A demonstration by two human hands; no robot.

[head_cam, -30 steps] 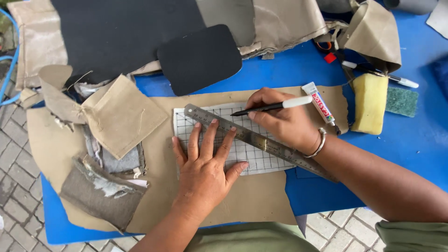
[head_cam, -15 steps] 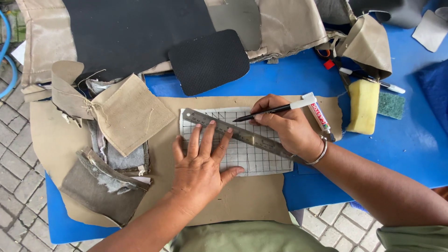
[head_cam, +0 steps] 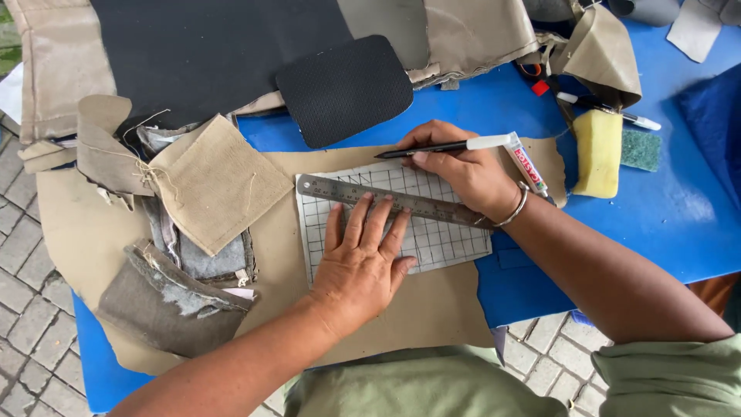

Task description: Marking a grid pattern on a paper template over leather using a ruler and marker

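Hands at work on a ruled sheet: the left hand (head_cam: pixel 363 262) lies flat with fingers spread, pressing a steel ruler (head_cam: pixel 390 201) onto a white grid sheet (head_cam: pixel 448 239), while the right hand (head_cam: pixel 467 170) pinches a pen (head_cam: pixel 444 147) with a black barrel and white cap end, its tip held just above the ruler's upper edge. The sheet lies directly under both hands, on a large tan leather-like piece (head_cam: pixel 432 309) spread over the blue tabletop (head_cam: pixel 664 216). Judging by the grid, most lines already appear drawn, though whether more marking is left cannot be told. Left of the left hand sits a woven beige fabric square (head_cam: pixel 220 181) over frayed grey scraps (head_cam: pixel 174 297). Beyond the fingertips lies a black textured pad (head_cam: pixel 343 89) with rounded corners, by smooth black and tan sheets. Right of the right hand rest a glue tube (head_cam: pixel 529 166), a yellow sponge (head_cam: pixel 596 150) and a green scouring pad (head_cam: pixel 641 149).
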